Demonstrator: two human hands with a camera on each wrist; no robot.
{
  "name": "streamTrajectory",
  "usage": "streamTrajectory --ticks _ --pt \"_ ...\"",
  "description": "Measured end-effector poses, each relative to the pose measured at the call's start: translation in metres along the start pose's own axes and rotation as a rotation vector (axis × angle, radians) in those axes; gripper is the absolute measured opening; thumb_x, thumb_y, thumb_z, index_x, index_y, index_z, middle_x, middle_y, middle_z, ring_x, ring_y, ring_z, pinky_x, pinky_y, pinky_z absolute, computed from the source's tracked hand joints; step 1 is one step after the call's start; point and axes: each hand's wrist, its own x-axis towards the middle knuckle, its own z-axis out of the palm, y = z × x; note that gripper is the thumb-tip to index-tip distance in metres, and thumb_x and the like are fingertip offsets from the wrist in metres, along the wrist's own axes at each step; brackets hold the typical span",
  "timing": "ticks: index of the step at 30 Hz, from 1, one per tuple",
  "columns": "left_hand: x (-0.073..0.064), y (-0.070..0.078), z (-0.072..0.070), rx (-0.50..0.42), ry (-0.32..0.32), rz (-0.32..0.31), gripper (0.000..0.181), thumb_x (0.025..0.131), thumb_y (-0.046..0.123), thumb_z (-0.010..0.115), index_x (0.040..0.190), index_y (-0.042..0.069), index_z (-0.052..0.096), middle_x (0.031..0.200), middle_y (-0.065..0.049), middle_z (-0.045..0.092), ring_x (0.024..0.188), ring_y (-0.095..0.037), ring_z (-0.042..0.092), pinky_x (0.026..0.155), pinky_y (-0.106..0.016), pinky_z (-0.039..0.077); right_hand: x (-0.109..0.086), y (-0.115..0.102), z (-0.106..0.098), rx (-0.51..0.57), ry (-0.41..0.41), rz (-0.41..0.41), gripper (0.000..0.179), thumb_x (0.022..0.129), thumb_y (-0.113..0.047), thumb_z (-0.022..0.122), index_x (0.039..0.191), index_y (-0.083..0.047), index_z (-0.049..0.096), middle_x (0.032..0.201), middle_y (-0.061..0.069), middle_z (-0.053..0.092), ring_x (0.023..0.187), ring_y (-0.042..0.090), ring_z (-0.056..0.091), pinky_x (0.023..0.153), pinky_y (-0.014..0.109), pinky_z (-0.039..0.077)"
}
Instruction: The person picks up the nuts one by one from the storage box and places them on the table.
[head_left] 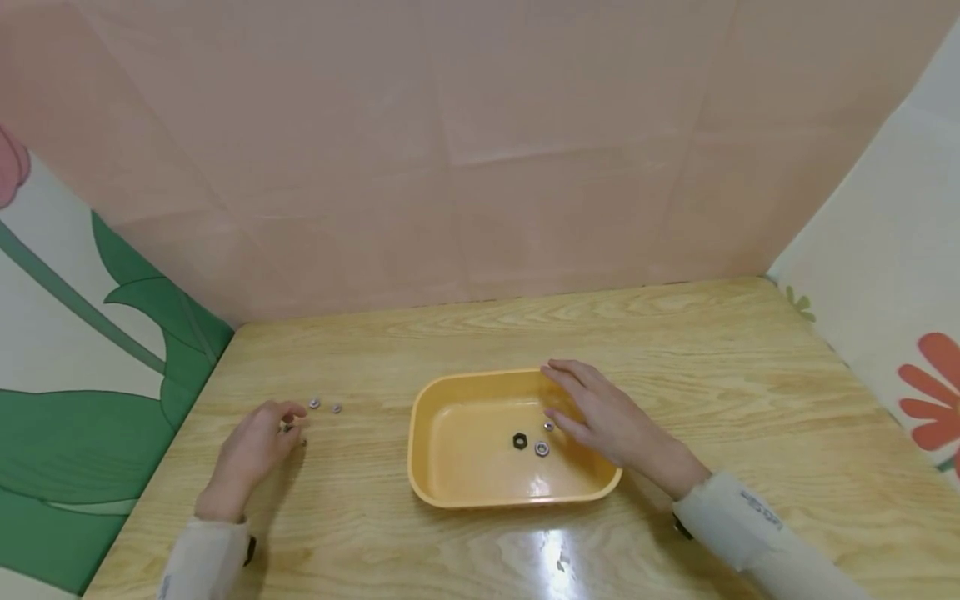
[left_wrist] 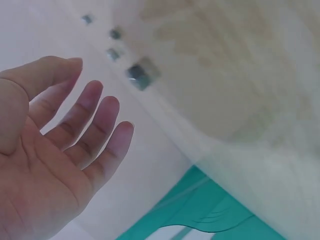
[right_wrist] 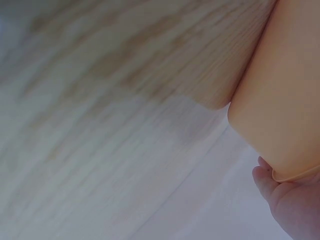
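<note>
My left hand [head_left: 255, 446] hovers low over the table on the left, its fingers loosely bent with nothing held. Just past its fingertips in the left wrist view lie several small nuts, the largest a dark, shiny nut [left_wrist: 138, 76]. In the head view a silver nut [head_left: 314, 403] sits just beyond this hand, and other nuts are partly hidden beneath it. My right hand [head_left: 611, 421] holds the right back corner of a yellow plastic tray [head_left: 450, 501], thumb inside and fingers over the rim. A black nut [head_left: 520, 441] and two silver nuts, one larger [head_left: 542, 449], lie in the tray.
The wood-grain table [head_left: 360, 533] runs back to a pinkish cloth-like backdrop [head_left: 480, 208]. A flower-patterned panel [head_left: 862, 233] borders the right side, with a leaf-patterned one [head_left: 67, 350] on the left.
</note>
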Motion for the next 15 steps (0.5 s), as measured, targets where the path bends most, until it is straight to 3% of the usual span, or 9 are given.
streamTrajectory --ticks 6,15 --pt "-0.002 0.024 -0.006 -0.007 0.026 0.044 0.027 0.092 0.009 0.061 0.118 0.003 0.067 0.109 -0.020 0.066 0.085 -0.027 0.065 0.066 -0.041 0.052 0.000 0.000 0.000 -0.001 0.001 -0.001 0.061 0.097 -0.031 0.064 0.147 -0.002 0.044 0.149 0.020 0.045 0.137 0.037 0.044 0.113 0.054 0.037" --pt "0.003 0.055 -0.008 -0.005 0.087 0.130 0.024 0.092 0.012 0.067 0.115 0.005 0.069 0.109 -0.017 0.068 0.095 -0.033 0.065 0.073 -0.046 0.055 0.000 -0.001 0.000 -0.006 -0.014 0.003 0.061 0.098 -0.033 0.062 0.147 -0.002 0.043 0.150 0.019 0.044 0.138 0.037 0.043 0.114 0.054 0.037"
